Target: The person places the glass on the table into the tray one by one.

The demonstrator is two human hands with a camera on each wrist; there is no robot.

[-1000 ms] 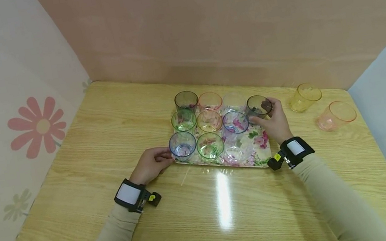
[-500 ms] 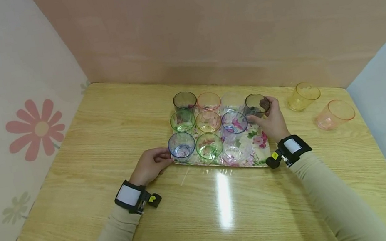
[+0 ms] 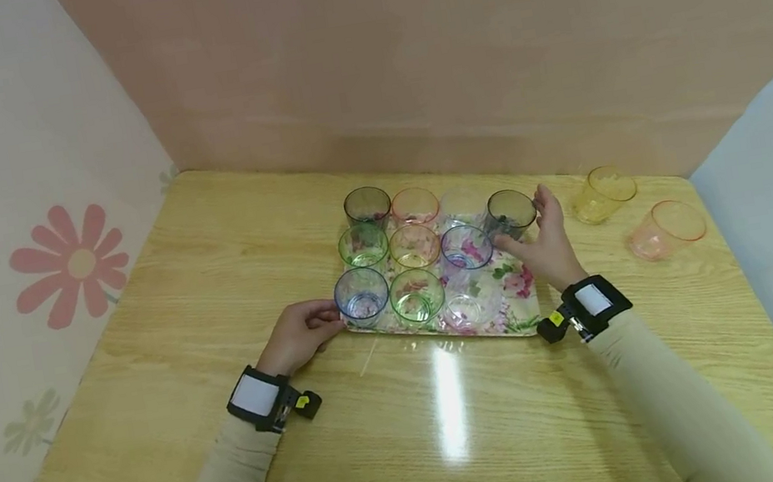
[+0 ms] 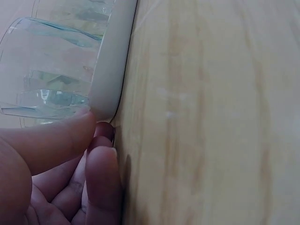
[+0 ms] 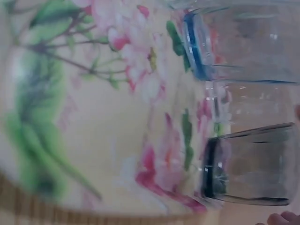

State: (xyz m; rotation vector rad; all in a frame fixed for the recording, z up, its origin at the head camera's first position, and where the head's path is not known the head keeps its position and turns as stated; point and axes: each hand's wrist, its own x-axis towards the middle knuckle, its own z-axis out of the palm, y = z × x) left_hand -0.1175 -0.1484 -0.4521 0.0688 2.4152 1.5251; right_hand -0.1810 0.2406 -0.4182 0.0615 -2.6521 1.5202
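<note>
A floral tray (image 3: 511,299) lies on the wooden table and carries several coloured clear cups. My left hand (image 3: 326,315) pinches the tray's near-left edge beside a blue cup (image 3: 362,295). In the left wrist view my thumb lies on the tray's rim (image 4: 110,70) with the fingers (image 4: 101,164) curled under it. A grey cup (image 3: 509,213) stands at the tray's far right corner. My right hand (image 3: 534,228) is next to it, fingers straightened along its right side and thumb near its base. The right wrist view shows the grey cup (image 5: 248,164) upright on the tray (image 5: 93,122).
A yellow cup (image 3: 603,194) and a pink cup (image 3: 661,229) lie tilted on the table to the right of the tray. Walls close in the table at the back and on both sides. Bare tabletop (image 3: 447,433) stretches in front of the tray.
My right hand's fingers have straightened and loosened from around the grey cup, which stays on the tray. My left hand keeps its hold on the tray's edge.
</note>
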